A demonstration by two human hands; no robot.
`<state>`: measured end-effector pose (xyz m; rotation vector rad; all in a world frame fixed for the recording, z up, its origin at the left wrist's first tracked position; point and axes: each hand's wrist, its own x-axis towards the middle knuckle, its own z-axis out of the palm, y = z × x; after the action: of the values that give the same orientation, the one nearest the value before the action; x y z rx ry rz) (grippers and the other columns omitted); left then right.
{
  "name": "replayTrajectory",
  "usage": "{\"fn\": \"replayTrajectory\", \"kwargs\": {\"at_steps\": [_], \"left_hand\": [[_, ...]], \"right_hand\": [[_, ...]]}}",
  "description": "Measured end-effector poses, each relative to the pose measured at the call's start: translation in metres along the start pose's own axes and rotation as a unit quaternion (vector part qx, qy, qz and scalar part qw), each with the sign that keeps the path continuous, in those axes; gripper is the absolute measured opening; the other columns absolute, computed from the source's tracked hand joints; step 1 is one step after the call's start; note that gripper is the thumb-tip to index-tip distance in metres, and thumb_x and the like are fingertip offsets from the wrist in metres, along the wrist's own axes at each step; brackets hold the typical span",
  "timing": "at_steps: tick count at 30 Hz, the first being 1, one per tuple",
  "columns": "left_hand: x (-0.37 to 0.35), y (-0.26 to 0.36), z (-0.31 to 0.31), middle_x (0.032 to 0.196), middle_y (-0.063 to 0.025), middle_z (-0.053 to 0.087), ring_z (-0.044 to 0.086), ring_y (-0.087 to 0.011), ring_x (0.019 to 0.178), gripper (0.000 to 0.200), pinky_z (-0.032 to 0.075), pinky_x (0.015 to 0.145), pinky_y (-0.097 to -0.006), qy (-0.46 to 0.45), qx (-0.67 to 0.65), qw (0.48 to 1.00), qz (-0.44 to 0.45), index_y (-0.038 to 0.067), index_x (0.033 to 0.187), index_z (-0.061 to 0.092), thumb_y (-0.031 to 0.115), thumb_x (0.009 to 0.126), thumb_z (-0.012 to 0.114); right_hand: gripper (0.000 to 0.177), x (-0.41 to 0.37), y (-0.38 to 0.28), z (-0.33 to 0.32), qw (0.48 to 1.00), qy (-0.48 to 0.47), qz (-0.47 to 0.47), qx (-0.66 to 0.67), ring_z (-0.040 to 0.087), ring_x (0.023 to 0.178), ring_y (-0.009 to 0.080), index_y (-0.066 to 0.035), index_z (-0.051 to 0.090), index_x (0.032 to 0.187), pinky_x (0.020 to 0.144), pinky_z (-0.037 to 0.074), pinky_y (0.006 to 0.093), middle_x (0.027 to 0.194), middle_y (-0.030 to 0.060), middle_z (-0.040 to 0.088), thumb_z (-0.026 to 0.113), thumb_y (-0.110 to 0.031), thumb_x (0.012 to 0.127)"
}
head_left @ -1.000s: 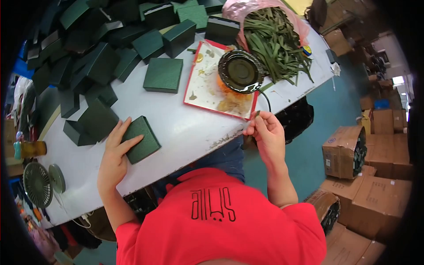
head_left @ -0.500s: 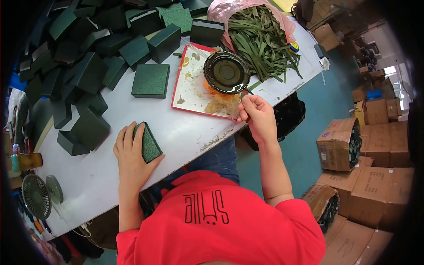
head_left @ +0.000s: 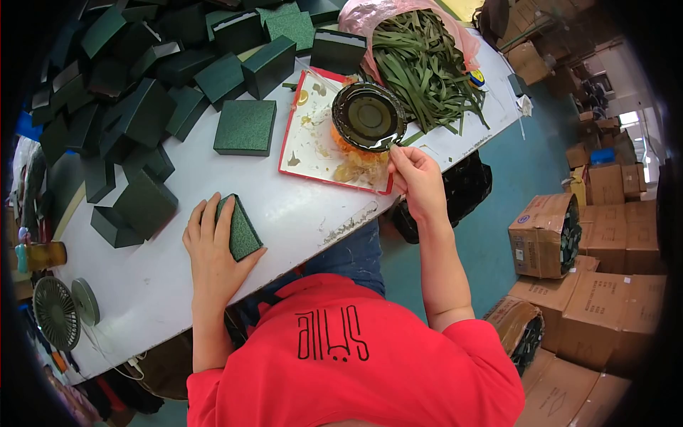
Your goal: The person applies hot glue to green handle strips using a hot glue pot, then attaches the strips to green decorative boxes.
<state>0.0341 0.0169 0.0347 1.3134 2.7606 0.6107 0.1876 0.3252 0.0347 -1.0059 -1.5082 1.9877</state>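
Observation:
My left hand [head_left: 213,242] is wrapped around a small green box [head_left: 244,229] with a speckled face, which stands on edge near the front of the table. The fingers lie over its left side and the thumb is at its lower corner. My right hand [head_left: 418,179] is closed in a pinch at the lower right rim of a round black pan [head_left: 369,116] of dark, shiny liquid. What the fingertips hold is too small to make out. Under the pan is a red-rimmed white tray [head_left: 299,135] smeared with yellowish residue.
Many dark green boxes [head_left: 146,107] are heaped at the upper left, and one box [head_left: 245,127] lies nearer. Green ribbon strips [head_left: 427,64] spill from a pink plastic bag [head_left: 356,21]. A small fan [head_left: 57,313] stands at left; cardboard cartons [head_left: 605,299] fill the right.
My right hand has shifted slightly up and left, bringing its fingertips to the pan's rim. The pan and tray appear slightly farther right. My left hand stays on the green box.

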Motion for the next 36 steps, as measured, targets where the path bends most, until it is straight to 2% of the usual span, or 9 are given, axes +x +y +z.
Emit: {"fn": "replayTrajectory", "kwargs": {"at_steps": [10,13,17,19,21,24,27,30,36], "left_hand": [[0.000,0.000,0.000,0.146,-0.0135,0.044,0.037,-0.0353,0.136,0.092,0.030,0.110,-0.0492,-0.001,0.000,1.000,-0.001,0.008,0.140,0.048,0.022,0.058,0.087],[0.001,0.000,0.000,0.145,-0.0135,0.044,0.037,-0.0354,0.136,0.092,0.030,0.110,-0.0492,0.000,-0.001,1.000,-0.001,0.009,0.139,0.048,0.021,0.058,0.087],[0.001,-0.002,-0.001,0.143,-0.0140,0.046,0.040,-0.0368,0.132,0.092,0.032,0.106,-0.0502,0.008,-0.020,1.000,0.015,0.008,0.138,0.050,0.024,0.056,0.089],[0.004,-0.004,0.000,0.143,-0.0145,0.047,0.041,-0.0374,0.131,0.094,0.033,0.107,-0.0494,0.023,-0.097,0.994,0.048,0.007,0.138,0.050,0.024,0.054,0.091],[0.007,-0.006,0.000,0.143,-0.0151,0.047,0.042,-0.0379,0.131,0.098,0.034,0.109,-0.0482,0.024,-0.172,0.981,0.083,0.006,0.139,0.048,0.025,0.053,0.092],[0.016,-0.004,-0.002,0.144,-0.0165,0.047,0.043,-0.0386,0.132,0.106,0.034,0.111,-0.0462,0.004,-0.278,0.950,0.143,0.005,0.142,0.045,0.027,0.050,0.094],[0.022,0.001,-0.006,0.142,-0.0154,0.049,0.044,-0.0392,0.130,0.103,0.037,0.109,-0.0471,-0.021,-0.321,0.931,0.172,0.005,0.141,0.046,0.029,0.054,0.094],[0.025,0.007,-0.012,0.142,-0.0144,0.050,0.044,-0.0393,0.130,0.104,0.038,0.108,-0.0467,-0.051,-0.329,0.927,0.173,0.005,0.142,0.045,0.030,0.054,0.094],[0.028,0.011,-0.011,0.140,-0.0145,0.051,0.045,-0.0399,0.128,0.106,0.040,0.105,-0.0466,-0.044,-0.330,0.921,0.204,0.006,0.145,0.043,0.029,0.054,0.094]], "right_hand": [[0.018,0.008,0.006,-0.004,0.996,-0.013,0.031,0.077,0.033,0.047,0.0019,-0.004,0.057,0.086,0.042,0.022,0.0207,0.067,-0.0023,0.052,0.068,-0.017,0.093],[0.016,0.002,0.009,-0.003,0.997,-0.010,-0.007,0.083,0.034,0.049,0.0012,-0.004,0.057,0.087,0.044,0.023,0.0201,0.068,-0.0029,0.053,0.066,-0.015,0.094],[0.015,-0.026,0.002,0.007,0.996,0.052,-0.064,0.033,0.036,0.052,0.0003,-0.004,0.057,0.088,0.046,0.024,0.0189,0.070,-0.0031,0.054,0.064,-0.015,0.096],[0.016,-0.037,0.000,0.013,0.996,0.057,-0.074,0.016,0.038,0.054,0.0000,-0.004,0.058,0.089,0.047,0.025,0.0183,0.071,-0.0032,0.055,0.064,-0.016,0.096],[0.013,-0.049,0.002,0.015,0.997,-0.014,-0.066,0.024,0.043,0.058,0.0010,-0.004,0.059,0.091,0.050,0.030,0.0180,0.072,-0.0029,0.056,0.065,-0.015,0.096],[0.010,-0.071,-0.001,0.028,0.988,-0.151,0.017,0.015,0.050,0.064,0.0025,-0.004,0.061,0.092,0.056,0.036,0.0183,0.074,-0.0020,0.059,0.066,-0.013,0.094],[0.010,-0.089,-0.002,0.053,0.960,-0.262,0.089,-0.043,0.047,0.061,0.0042,-0.004,0.058,0.088,0.054,0.034,0.0185,0.073,-0.0008,0.056,0.064,-0.009,0.095],[0.014,-0.093,0.003,0.064,0.932,-0.313,0.180,-0.036,0.053,0.068,0.0026,-0.002,0.061,0.091,0.060,0.040,0.0187,0.076,-0.0024,0.060,0.067,-0.015,0.094],[0.018,-0.093,0.005,0.078,0.919,-0.334,0.188,-0.094,0.053,0.068,0.0015,-0.001,0.060,0.089,0.060,0.040,0.0187,0.078,-0.0018,0.061,0.068,-0.016,0.095]]}}
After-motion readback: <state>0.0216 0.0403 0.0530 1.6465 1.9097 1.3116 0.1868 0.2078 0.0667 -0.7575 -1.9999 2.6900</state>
